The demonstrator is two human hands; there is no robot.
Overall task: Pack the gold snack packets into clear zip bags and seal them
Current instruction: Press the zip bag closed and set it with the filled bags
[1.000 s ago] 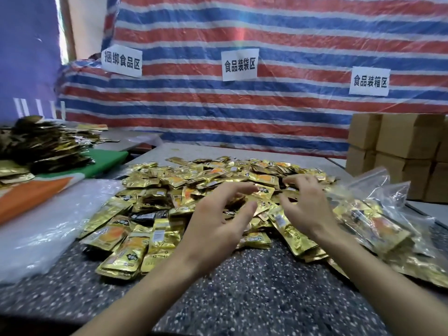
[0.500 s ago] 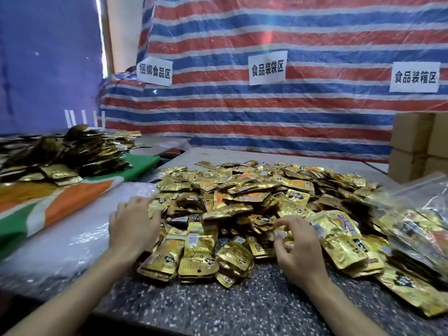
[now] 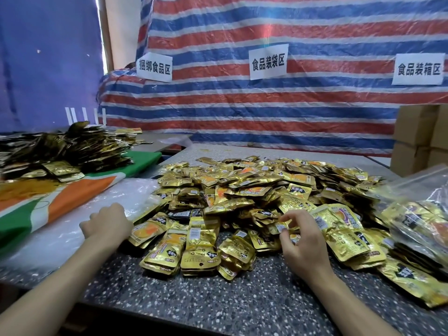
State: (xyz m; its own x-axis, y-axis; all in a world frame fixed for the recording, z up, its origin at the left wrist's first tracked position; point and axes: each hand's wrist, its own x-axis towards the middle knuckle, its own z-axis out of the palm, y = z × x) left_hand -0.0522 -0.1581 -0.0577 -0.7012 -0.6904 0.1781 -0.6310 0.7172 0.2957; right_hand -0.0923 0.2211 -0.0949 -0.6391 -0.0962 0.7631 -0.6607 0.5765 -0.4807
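Evidently right hand [image 3: 303, 242] pinches packet [image 3: 278, 227]; left hand [image 3: 106, 220] unclear.

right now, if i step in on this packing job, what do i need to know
Left hand: rests on the clear plastic left of the pile; its fingers are hidden.
Right hand: pinches one packet at the pile's near edge.
Pile of packets: loose on the table.
Done: filled bags lie at the right; seals not visible.
Left: most packets are unbagged.

Person: 2 forearms visible — bare from wrist to frame edge; left hand [image 3: 106, 224] and right hand [image 3: 303, 241] bare.
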